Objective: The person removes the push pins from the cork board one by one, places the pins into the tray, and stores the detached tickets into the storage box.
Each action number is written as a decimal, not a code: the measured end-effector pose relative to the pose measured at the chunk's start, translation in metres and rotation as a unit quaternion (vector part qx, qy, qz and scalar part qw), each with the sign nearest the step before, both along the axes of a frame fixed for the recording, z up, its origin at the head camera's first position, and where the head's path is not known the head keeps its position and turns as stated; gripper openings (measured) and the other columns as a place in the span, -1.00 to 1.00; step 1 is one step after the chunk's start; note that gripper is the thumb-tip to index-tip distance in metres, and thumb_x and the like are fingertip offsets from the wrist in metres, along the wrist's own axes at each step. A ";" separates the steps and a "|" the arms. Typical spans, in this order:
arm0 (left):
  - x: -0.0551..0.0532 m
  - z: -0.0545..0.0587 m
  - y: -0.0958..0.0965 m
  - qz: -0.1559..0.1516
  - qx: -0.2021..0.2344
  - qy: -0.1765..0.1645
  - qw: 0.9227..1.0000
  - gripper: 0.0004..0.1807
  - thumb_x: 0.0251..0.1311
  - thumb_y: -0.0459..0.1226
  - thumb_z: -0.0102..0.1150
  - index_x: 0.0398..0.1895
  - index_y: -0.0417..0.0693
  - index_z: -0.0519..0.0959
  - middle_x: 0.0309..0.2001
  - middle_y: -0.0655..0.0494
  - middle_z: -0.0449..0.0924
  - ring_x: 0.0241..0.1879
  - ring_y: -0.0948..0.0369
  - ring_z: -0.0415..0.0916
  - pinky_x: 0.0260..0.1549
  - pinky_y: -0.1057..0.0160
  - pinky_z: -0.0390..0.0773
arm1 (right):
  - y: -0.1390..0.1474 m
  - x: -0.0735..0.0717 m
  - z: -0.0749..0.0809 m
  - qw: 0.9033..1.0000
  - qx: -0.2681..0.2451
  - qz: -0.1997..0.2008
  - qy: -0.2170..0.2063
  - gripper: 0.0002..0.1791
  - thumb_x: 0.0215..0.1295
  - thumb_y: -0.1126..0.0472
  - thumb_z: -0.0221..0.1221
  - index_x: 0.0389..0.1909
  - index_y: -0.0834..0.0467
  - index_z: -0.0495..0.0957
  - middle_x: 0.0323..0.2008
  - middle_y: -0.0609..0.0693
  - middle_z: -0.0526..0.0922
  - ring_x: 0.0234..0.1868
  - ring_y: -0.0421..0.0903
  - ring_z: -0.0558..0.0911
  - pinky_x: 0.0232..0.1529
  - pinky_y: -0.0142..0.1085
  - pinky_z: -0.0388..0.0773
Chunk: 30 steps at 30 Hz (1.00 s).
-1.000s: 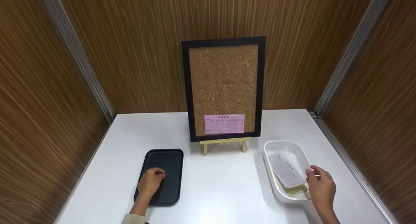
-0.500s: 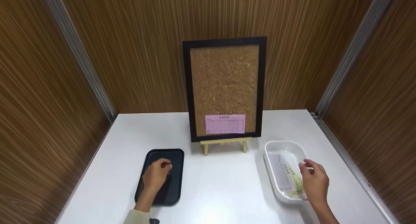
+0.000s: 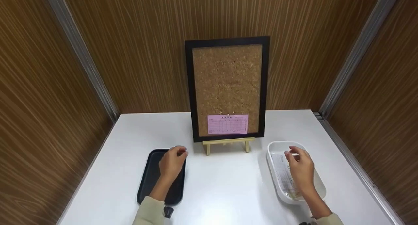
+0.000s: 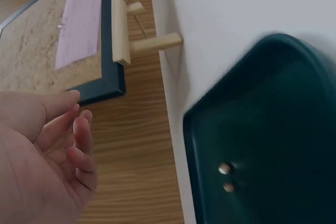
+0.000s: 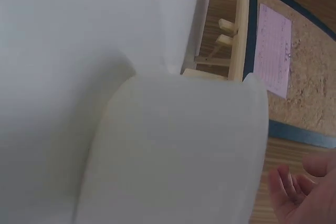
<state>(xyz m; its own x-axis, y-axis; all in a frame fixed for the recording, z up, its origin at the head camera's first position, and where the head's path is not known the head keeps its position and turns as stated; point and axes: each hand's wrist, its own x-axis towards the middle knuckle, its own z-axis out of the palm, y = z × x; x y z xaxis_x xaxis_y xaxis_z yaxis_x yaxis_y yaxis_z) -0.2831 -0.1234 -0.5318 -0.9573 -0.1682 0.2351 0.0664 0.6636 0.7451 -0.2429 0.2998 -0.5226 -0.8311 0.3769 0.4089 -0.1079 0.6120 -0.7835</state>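
Observation:
My left hand [image 3: 172, 162] is raised over the upper part of the dark tray [image 3: 151, 177], fingers loosely curled, with nothing visible between thumb and fingertips. Two small push pins [image 4: 224, 169] lie on the tray in the left wrist view. At the right, my right hand [image 3: 300, 168] hovers above the white plastic tray [image 3: 272, 179], its fingers loosely bent and no object seen in them. Inside that tray lies a printed white slip [image 3: 283, 172], with a bit of yellow paper [image 3: 294, 194] showing below it; my hand and forearm hide much of the contents.
A black-framed cork board [image 3: 227, 78] leans on a small wooden easel [image 3: 228, 141] at the back of the white table [image 3: 222, 182]. A pink form [image 3: 228, 124] is pinned low on it. Wood-grain panels [image 3: 156, 55] enclose the back and both sides.
Both hands have lifted away from their trays' near parts and moved up toward the board, the left rightward, the right leftward. The white slip has settled flatter, shifting over the yellow paper.

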 end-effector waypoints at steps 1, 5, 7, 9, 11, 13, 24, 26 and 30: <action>-0.002 0.001 0.003 -0.001 -0.001 0.003 1.000 -0.83 0.30 -0.10 0.27 -0.12 0.13 0.73 -0.19 0.23 0.73 -0.15 0.18 0.66 -0.09 -0.04 0.50 | -0.003 -0.003 0.002 1.000 0.005 0.003 0.006 -0.68 0.43 0.19 0.22 0.10 0.25 0.60 -0.06 0.14 0.65 -0.22 -0.31 0.55 -0.26 -0.70 0.39; -0.008 0.008 0.015 -0.005 0.000 0.020 1.000 -0.80 0.30 -0.11 0.28 -0.10 0.10 0.73 -0.18 0.24 0.73 -0.18 0.19 0.65 -0.13 -0.01 0.51 | -0.013 -0.014 0.007 0.999 0.020 0.014 0.030 -0.71 0.38 0.26 0.25 0.05 0.28 0.63 -0.11 0.17 0.67 -0.22 -0.12 0.61 -0.26 -0.70 0.36; -0.011 0.010 0.021 -0.008 0.002 0.029 1.000 -0.79 0.30 -0.10 0.28 -0.08 0.09 0.72 -0.16 0.23 0.73 -0.15 0.16 0.66 -0.12 -0.02 0.51 | -0.017 -0.019 0.010 0.999 0.022 0.024 0.039 -0.72 0.36 0.28 0.27 0.04 0.28 0.63 -0.12 0.18 0.67 -0.22 -0.05 0.63 -0.26 -0.70 0.36; -0.015 0.013 0.027 -0.012 0.001 0.040 0.999 -0.78 0.30 -0.10 0.29 -0.07 0.08 0.72 -0.14 0.23 0.73 -0.10 0.13 0.67 -0.10 -0.02 0.53 | -0.021 -0.024 0.012 0.998 0.021 0.033 0.044 -0.72 0.35 0.29 0.28 0.03 0.27 0.64 -0.13 0.17 0.67 -0.22 -0.01 0.64 -0.26 -0.69 0.37; -0.019 0.015 0.033 -0.016 0.003 0.048 0.999 -0.79 0.30 -0.10 0.29 -0.08 0.08 0.72 -0.13 0.22 0.73 -0.06 0.12 0.67 -0.09 -0.02 0.54 | -0.025 -0.030 0.014 0.998 0.019 0.043 0.048 -0.72 0.34 0.30 0.29 0.03 0.27 0.64 -0.13 0.17 0.67 -0.22 0.03 0.66 -0.26 -0.68 0.38; -0.023 0.016 0.039 -0.018 0.003 0.058 0.998 -0.81 0.29 -0.11 0.31 -0.10 0.09 0.72 -0.14 0.22 0.73 -0.05 0.11 0.68 -0.11 0.00 0.55 | -0.029 -0.035 0.015 0.997 0.018 0.052 0.051 -0.72 0.33 0.30 0.29 0.03 0.27 0.64 -0.13 0.18 0.67 -0.21 0.06 0.67 -0.26 -0.67 0.40; -0.043 0.030 0.072 -0.025 -0.005 0.086 0.996 -0.79 0.29 -0.11 0.31 -0.06 0.11 0.70 -0.12 0.24 0.70 -0.06 0.19 0.67 -0.12 0.06 0.56 | -0.044 -0.061 0.020 0.993 0.026 0.091 0.072 -0.74 0.32 0.30 0.31 0.00 0.28 0.64 -0.10 0.16 0.66 -0.20 0.10 0.71 -0.24 -0.61 0.46; -0.047 0.032 0.078 -0.031 -0.006 0.092 0.995 -0.77 0.29 -0.13 0.31 -0.03 0.09 0.70 -0.10 0.23 0.70 -0.07 0.20 0.67 -0.13 0.04 0.56 | -0.047 -0.065 0.022 0.992 0.028 0.098 0.080 -0.73 0.31 0.30 0.31 0.00 0.29 0.64 -0.10 0.16 0.66 -0.20 0.10 0.71 -0.24 -0.59 0.47; -0.055 0.036 0.089 -0.033 -0.007 0.097 0.995 -0.77 0.29 -0.16 0.30 -0.01 0.08 0.70 -0.07 0.21 0.70 -0.07 0.19 0.67 -0.11 0.01 0.54 | -0.055 -0.073 0.024 0.989 0.032 0.103 0.098 -0.74 0.29 0.32 0.33 -0.03 0.31 0.65 -0.12 0.15 0.66 -0.23 0.07 0.71 -0.23 -0.57 0.50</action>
